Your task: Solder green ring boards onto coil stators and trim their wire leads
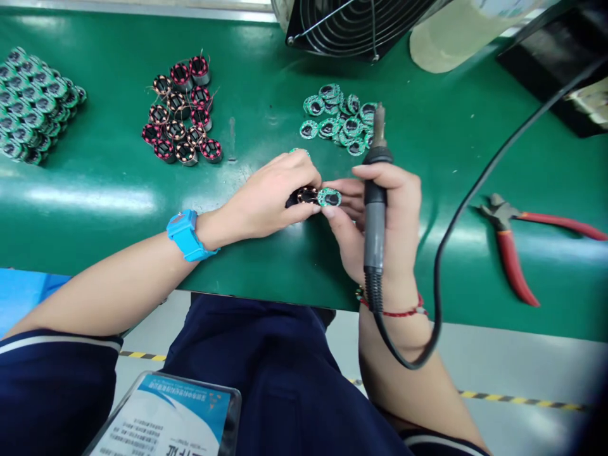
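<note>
My left hand (280, 196) is closed around a motor stator (308, 196) with copper-coloured windings and a black core. Beside it, the fingertips of my right hand (380, 221) pinch a small round green circuit board (329, 197) that meets the stator's side. A soldering iron (375, 215) also rests in my right hand, its tip pointing up and away from the parts. Another green board (300, 152) peeks out behind my left knuckles. The far side of the stator is hidden by my fingers.
Wound stators (180, 114) stand at the left, beyond them stacked finished-looking pieces (33, 104). Loose round boards (344, 117) lie ahead. A black fan (356, 25) stands at the back. Red-handled cutters (508, 234) lie right, past the iron's cable (441, 253).
</note>
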The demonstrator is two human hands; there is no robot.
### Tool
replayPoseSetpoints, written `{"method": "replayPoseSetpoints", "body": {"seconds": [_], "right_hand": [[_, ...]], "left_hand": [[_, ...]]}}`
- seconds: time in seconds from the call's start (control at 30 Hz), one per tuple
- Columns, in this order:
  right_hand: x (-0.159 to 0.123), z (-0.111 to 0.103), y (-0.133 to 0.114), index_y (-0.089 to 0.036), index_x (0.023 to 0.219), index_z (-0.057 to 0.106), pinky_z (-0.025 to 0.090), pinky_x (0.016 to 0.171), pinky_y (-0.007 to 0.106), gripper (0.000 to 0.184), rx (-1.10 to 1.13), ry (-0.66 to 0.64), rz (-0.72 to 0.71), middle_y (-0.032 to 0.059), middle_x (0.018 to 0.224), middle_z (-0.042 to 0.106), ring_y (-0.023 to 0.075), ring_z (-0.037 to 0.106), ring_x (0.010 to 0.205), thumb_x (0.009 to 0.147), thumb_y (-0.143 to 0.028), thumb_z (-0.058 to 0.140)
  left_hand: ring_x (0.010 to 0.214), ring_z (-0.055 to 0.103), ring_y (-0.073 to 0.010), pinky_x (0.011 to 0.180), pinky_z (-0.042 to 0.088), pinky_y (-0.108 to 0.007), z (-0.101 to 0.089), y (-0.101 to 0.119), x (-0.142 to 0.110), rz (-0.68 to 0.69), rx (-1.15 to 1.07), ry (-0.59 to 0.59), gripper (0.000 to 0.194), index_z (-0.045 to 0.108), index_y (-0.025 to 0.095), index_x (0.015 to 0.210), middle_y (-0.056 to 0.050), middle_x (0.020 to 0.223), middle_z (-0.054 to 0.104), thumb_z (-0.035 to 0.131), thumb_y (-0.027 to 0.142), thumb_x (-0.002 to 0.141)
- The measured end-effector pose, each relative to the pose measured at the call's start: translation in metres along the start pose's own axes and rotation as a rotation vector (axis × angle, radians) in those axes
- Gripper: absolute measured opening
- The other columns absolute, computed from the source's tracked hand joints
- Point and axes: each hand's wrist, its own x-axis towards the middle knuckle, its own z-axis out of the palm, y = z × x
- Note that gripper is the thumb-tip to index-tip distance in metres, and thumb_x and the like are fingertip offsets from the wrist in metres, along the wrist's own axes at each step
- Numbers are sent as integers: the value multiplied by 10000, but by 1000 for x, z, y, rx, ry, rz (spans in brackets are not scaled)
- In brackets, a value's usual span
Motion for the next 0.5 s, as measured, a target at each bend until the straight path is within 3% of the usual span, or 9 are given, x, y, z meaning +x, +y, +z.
{"method": "replayPoseSetpoints", "body": {"seconds": [0.13, 0.27, 0.5], "right_hand": [[0, -1, -2, -334, 1220, 511, 624, 819, 307, 457, 22, 12, 39, -3, 1090, 655, 152, 707, 956, 827, -211, 708], [1, -2, -3, -340, 1265, 499, 612, 857, 327, 509, 0, 23, -29, 16, 1134, 628, 170, 685, 1041, 828, -168, 696], [-2, -3, -10, -376, 1317, 449, 578, 915, 444, 527, -249, 24, -218, 20, 1162, 660, 225, 663, 1094, 863, -196, 649]], "left_hand": [[777, 542, -171, 747, 454, -314, -8, -3, 0, -40, -16, 5, 69, 582, 174, 878, -21, 826, 577, 622, 191, 824], [888, 565, -187, 793, 468, -310, -12, 1, -3, -77, -120, 37, 178, 658, 166, 940, -39, 904, 617, 695, 291, 817], [645, 597, -75, 611, 508, -198, -15, 16, -5, -504, -884, -33, 256, 684, 138, 1117, -14, 797, 665, 578, 249, 913]]}}
